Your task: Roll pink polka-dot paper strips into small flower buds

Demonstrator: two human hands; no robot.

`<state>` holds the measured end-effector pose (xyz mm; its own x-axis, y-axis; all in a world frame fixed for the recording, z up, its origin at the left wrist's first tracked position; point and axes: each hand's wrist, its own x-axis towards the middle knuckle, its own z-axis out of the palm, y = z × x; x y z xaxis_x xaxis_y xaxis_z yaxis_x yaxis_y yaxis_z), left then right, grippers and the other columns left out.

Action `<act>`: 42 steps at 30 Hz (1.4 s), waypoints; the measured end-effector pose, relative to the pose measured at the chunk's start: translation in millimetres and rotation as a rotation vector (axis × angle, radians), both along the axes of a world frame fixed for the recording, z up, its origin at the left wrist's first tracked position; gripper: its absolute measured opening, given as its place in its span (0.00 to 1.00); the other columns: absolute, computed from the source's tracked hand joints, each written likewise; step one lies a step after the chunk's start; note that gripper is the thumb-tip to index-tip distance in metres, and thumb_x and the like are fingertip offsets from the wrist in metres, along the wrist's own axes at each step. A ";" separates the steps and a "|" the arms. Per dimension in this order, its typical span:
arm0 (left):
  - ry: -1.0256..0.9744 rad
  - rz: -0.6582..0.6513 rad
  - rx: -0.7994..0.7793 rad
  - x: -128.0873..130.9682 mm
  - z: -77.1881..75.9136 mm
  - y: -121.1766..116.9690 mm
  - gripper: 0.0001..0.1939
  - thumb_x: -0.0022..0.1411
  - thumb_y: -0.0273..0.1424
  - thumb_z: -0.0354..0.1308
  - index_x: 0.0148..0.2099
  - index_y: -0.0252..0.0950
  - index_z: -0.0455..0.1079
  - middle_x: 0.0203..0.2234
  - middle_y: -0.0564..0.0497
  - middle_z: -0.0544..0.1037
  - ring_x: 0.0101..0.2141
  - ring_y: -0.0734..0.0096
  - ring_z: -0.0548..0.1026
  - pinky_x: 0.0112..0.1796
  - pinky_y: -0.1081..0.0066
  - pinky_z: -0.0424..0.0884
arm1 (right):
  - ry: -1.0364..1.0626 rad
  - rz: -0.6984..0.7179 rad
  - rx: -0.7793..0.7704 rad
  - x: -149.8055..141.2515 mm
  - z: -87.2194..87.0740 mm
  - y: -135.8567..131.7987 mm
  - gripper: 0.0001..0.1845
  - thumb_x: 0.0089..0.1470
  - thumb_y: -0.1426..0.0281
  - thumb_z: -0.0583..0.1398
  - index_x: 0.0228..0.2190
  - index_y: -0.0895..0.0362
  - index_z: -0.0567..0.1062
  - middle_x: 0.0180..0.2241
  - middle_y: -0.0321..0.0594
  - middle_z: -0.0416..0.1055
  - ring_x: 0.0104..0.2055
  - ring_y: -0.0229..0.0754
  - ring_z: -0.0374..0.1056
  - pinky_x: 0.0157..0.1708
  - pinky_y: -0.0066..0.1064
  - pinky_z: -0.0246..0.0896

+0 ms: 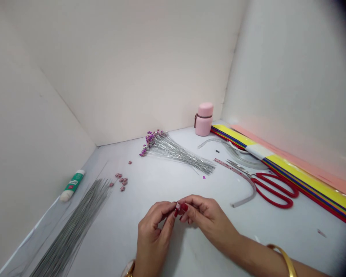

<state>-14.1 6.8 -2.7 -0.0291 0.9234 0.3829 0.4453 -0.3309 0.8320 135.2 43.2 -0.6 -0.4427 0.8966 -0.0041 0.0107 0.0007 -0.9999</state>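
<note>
My left hand (156, 225) and my right hand (203, 215) meet low in the middle of the view. Thumbs and fingertips of both pinch a small pink paper star (178, 206), partly hidden by the fingers. Beyond the left hand lie several finished pink paper stars (122, 180), with a single one (130, 162) apart from them. Farther back rests a bundle of silvery wire stems (178, 151) tipped with purple and pink stars (151, 139). To the left is a sheaf of bare grey wires (75, 227).
At the left edge lies a green-and-white glue stick (73, 186). Red-handled scissors (272, 188), a patterned paper strip (229, 166) and curled clear strips (246, 161) are on the right. Behind them are stacked coloured paper strips (279, 166) and a pink flask (204, 120). White panels surround the table.
</note>
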 end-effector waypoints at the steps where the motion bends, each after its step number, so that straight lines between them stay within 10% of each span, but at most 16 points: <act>1: -0.001 -0.016 0.004 -0.4 -0.8 0.4 0.09 0.56 0.23 0.52 0.37 0.35 0.71 0.30 0.48 0.75 0.31 0.69 0.73 0.32 0.72 0.71 | 0.016 0.007 -0.039 -0.3 0.7 1.0 0.14 0.52 0.62 0.55 0.31 0.59 0.73 0.22 0.37 0.69 0.25 0.34 0.63 0.25 0.25 0.59; 25: -0.252 0.013 -0.246 2.5 -6.3 1.3 0.05 0.54 0.30 0.55 0.34 0.33 0.68 0.27 0.48 0.75 0.28 0.70 0.74 0.31 0.72 0.71 | 0.063 0.049 -0.161 0.6 1.7 2.7 0.13 0.47 0.62 0.59 0.27 0.60 0.72 0.19 0.34 0.67 0.22 0.33 0.62 0.24 0.25 0.55; 42: -0.094 -0.093 -0.108 -0.3 -4.3 4.7 0.10 0.53 0.25 0.56 0.39 0.37 0.70 0.35 0.46 0.73 0.36 0.67 0.72 0.36 0.69 0.70 | 0.207 0.100 -0.456 -1.4 -1.4 4.3 0.20 0.47 0.55 0.57 0.24 0.62 0.69 0.19 0.35 0.68 0.19 0.30 0.62 0.20 0.21 0.50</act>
